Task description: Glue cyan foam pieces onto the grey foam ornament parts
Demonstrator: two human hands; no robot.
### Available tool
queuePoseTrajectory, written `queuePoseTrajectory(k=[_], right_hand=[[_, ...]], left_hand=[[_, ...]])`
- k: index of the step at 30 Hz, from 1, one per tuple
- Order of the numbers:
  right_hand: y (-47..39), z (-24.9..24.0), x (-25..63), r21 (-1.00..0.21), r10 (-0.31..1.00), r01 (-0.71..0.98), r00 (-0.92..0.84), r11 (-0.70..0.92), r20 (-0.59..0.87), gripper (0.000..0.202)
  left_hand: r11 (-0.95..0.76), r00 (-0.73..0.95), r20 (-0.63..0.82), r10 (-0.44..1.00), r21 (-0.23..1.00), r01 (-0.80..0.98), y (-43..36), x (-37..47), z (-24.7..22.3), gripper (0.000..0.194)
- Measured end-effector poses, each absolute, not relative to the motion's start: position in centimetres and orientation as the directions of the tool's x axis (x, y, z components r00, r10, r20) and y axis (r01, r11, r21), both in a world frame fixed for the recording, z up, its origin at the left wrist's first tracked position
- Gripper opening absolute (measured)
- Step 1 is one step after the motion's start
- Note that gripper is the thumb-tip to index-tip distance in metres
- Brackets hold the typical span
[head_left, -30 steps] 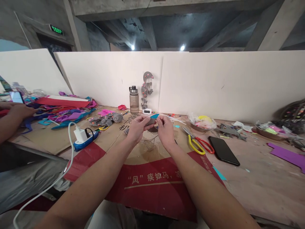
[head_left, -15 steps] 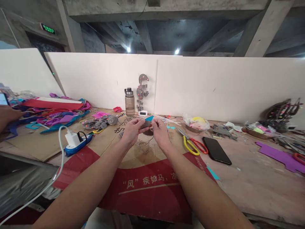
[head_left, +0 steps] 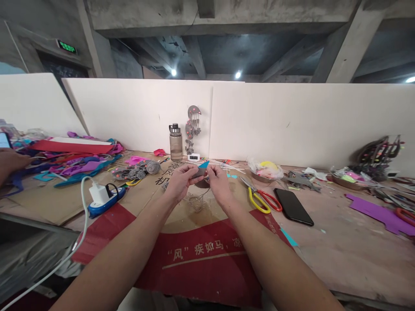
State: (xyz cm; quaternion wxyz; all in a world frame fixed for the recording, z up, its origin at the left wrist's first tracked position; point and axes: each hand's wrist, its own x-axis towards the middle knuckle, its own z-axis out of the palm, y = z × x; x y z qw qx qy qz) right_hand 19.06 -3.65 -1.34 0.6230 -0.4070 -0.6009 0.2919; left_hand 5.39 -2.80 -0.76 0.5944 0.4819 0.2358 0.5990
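Between my hands, over the cardboard, is a small grey felt-like piece [head_left: 199,172] with a pointed blue piece [head_left: 204,165] sticking up behind it. My left hand [head_left: 177,183] is closed on the grey piece from the left, thumb on top. At its right edge, my right hand [head_left: 218,185] pinches with thumb and fingers; what exactly lies between those fingertips is too small to tell. Below the hands, a brown round thing [head_left: 202,184] is partly hidden, and a loose tangle of thin cord [head_left: 196,202] lies on the cardboard.
Scissors [head_left: 264,200] with yellow and red handles lie beside a black phone [head_left: 293,206] on the right. A bottle [head_left: 176,144] and a small white clock [head_left: 193,157] stand behind. On the left are a blue power strip [head_left: 106,203], felt scraps [head_left: 87,162] and another person's hand [head_left: 13,163].
The whole view has tilted up slightly, so things sit a little lower. My hands keep their hold, and the blue tip stands up a little more steeply.
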Motion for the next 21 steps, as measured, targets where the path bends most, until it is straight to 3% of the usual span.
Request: queuePoseTrajectory(k=[15,18,21], right_hand=[[-4.42,-0.8,18.8,-0.842,0.849,0.15,0.032,0.518,0.528,0.018],[-4.43,-0.86,18.75,-0.842,0.85,0.175,0.049,0.511,0.525,0.018],[-4.26,-1.12,18.54,-0.84,0.839,0.189,0.107,0.509,0.533,0.019]], left_hand=[[-0.099,0.16,0.195,0.968,0.877,-0.47,-2.39,5.0,-0.48,0.013],[-0.196,0.088,0.253,0.964,0.891,-0.41,-2.14,5.06,-0.81,0.021],[-0.354,-0.021,0.357,0.934,0.914,-0.199,-2.01,5.25,-1.25,0.025]])
